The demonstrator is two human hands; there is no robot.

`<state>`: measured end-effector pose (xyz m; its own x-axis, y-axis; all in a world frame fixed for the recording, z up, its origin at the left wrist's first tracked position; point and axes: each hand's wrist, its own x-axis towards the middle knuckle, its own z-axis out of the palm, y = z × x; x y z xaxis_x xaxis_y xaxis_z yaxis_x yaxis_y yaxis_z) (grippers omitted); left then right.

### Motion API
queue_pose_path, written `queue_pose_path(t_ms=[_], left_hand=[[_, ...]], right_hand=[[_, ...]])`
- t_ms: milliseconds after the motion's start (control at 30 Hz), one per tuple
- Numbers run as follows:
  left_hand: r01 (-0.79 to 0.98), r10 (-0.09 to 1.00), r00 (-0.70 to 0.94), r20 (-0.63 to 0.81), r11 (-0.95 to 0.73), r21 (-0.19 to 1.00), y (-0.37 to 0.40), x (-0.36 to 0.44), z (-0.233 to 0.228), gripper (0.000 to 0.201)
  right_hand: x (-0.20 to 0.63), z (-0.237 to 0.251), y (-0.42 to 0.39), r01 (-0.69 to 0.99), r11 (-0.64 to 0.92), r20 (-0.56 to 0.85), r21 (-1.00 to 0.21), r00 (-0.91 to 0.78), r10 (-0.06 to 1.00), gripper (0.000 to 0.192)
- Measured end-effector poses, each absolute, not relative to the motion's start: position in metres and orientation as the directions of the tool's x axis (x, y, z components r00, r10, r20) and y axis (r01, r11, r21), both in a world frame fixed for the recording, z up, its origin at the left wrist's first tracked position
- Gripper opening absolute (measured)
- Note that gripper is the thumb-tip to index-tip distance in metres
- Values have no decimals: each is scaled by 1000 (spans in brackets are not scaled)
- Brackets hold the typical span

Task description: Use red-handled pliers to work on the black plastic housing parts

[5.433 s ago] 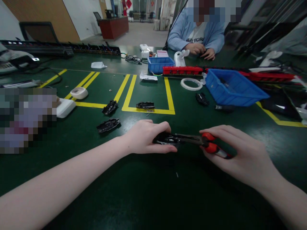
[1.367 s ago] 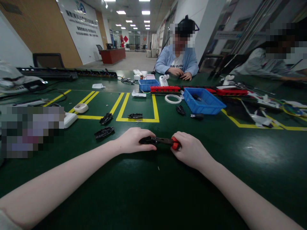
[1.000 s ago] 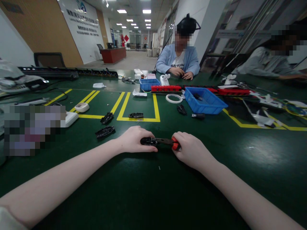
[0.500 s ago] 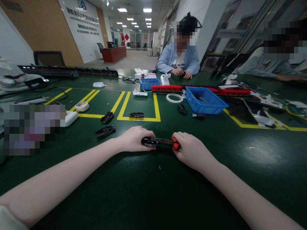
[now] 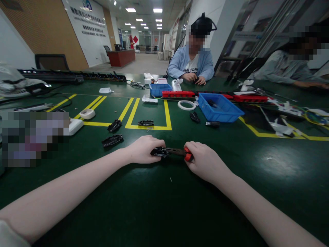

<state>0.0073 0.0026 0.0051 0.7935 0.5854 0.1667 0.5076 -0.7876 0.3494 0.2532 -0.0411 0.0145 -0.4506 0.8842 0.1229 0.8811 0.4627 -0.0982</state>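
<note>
My left hand (image 5: pixel 144 150) rests on the green table (image 5: pixel 164 206) and grips a small black plastic part (image 5: pixel 158 152), mostly hidden under the fingers. My right hand (image 5: pixel 205 161) is closed around the red handles of a pair of pliers (image 5: pixel 180 152). The pliers' dark jaws point left and meet the black part. Both hands sit close together at the middle of the table, in front of a yellow-taped rectangle.
Three more black parts (image 5: pixel 112 140) (image 5: pixel 114 125) (image 5: pixel 145 122) lie to the left and ahead. A blue bin (image 5: pixel 219 108) stands ahead right, a smaller blue bin (image 5: pixel 157 90) and white tape ring (image 5: pixel 186 104) farther back. White cases (image 5: pixel 74 126) sit left. Two people sit across the table.
Compared with several seconds ago the view has lifted and the hands look smaller and farther off. Over the last second both hands hold nearly still, the pliers staying on the black part.
</note>
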Motion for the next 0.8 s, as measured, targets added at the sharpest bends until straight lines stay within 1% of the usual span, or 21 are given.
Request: queue_pose_path(t_ms=[267, 500, 633, 800], left_hand=[[497, 573, 802, 171, -797, 343, 1, 7, 7, 17], [474, 550, 804, 226, -822, 316, 3, 9, 4, 35], [470, 560, 797, 228, -811, 347, 4, 8, 3, 44], [483, 582, 782, 224, -792, 373, 2, 7, 6, 46]], right_hand=[[253, 12, -42, 874, 466, 172, -136, -443, 880, 11], [254, 5, -38, 844, 472, 278, -256, -404, 872, 13], [255, 4, -38, 824, 475, 308, -309, -385, 870, 15], [258, 6, -35, 784, 506, 328, -361, -401, 855, 22]])
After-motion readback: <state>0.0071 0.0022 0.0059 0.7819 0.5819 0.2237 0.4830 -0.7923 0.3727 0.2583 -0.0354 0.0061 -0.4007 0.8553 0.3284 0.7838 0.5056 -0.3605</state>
